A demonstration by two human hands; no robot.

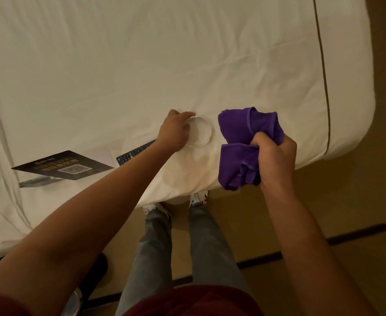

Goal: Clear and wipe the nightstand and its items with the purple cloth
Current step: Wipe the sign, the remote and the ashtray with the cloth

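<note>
Purple cloth point(246, 147) sits bunched in my right hand point(276, 156), right of centre in the frame, fingers clenched around its middle so folds spill above and below my fist. My left hand point(176, 131), at centre, curls its fingers and thumb around the rim of a clear round dish point(200, 133) resting on the white bed point(142, 65). Just beside my left wrist lies a remote control point(135, 152), and a black wifi card point(66, 166) lies further toward the lower left.
</note>
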